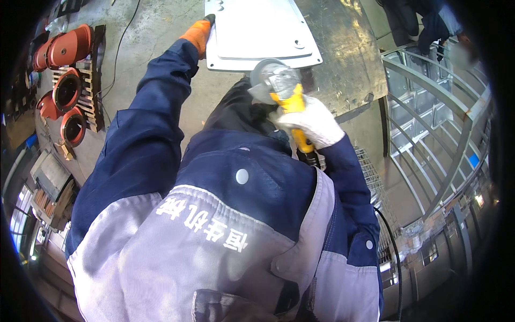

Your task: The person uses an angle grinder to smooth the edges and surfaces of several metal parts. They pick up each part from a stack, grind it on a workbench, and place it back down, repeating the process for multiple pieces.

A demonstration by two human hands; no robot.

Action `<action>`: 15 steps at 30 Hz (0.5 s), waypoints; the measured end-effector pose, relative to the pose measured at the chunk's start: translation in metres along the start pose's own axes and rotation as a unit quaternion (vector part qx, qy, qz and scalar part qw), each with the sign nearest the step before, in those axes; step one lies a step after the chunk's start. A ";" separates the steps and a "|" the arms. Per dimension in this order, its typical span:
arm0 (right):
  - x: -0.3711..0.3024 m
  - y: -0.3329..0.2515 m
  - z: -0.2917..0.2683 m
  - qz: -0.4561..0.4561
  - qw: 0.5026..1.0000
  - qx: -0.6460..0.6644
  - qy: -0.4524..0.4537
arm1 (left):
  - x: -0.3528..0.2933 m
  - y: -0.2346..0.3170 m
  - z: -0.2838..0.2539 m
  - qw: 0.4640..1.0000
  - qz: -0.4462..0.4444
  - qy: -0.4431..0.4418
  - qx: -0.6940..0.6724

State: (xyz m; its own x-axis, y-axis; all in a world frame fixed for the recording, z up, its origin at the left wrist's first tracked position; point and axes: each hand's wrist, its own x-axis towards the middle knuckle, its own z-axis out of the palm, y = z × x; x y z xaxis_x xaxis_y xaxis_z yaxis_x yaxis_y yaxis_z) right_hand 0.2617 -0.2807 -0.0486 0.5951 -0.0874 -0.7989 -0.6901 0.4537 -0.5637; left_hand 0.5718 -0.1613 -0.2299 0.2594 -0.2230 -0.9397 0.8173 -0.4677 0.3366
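A white panel (263,28) with a raised middle and small holes near its edges lies on the workbench ahead of me. My left hand (199,37), in an orange glove with dark fingertips, grips the panel's left edge. Closed around the yellow body of an angle grinder (293,102) is my right hand (316,122) in a white glove. The grinder's grey disc and guard are just below the panel's near edge, close to my body. Whether the disc touches the panel cannot be made out.
The dark, scuffed workbench (346,59) extends right of the panel. Orange-red flanged pipe pieces (72,45) rest by a wooden pallet (97,80) on the left. A curved grey metal frame (456,145) stands at right, with another person (429,27) beyond. A black cable (398,252) hangs at lower right.
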 end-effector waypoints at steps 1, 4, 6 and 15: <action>0.005 -0.002 0.010 0.000 1.000 -0.003 -0.021 | -0.006 0.000 0.004 1.000 0.003 -0.001 -0.002; 0.020 -0.004 0.033 0.015 0.998 -0.046 -0.051 | -0.019 0.001 0.019 1.000 0.006 0.013 -0.025; 0.025 -0.006 0.041 -0.004 0.995 -0.077 -0.060 | -0.021 0.000 0.024 0.998 -0.005 0.063 0.014; 0.024 0.002 0.041 -0.001 0.997 -0.072 -0.034 | 0.031 -0.015 0.000 0.998 0.040 0.005 0.042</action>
State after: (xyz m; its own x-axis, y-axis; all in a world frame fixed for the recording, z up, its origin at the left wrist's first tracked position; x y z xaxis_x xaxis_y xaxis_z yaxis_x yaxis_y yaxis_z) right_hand 0.2915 -0.2455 -0.0608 0.6201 -0.0266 -0.7841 -0.7373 0.3219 -0.5940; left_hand 0.5677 -0.1618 -0.2639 0.3274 -0.2535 -0.9102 0.7475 -0.5198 0.4136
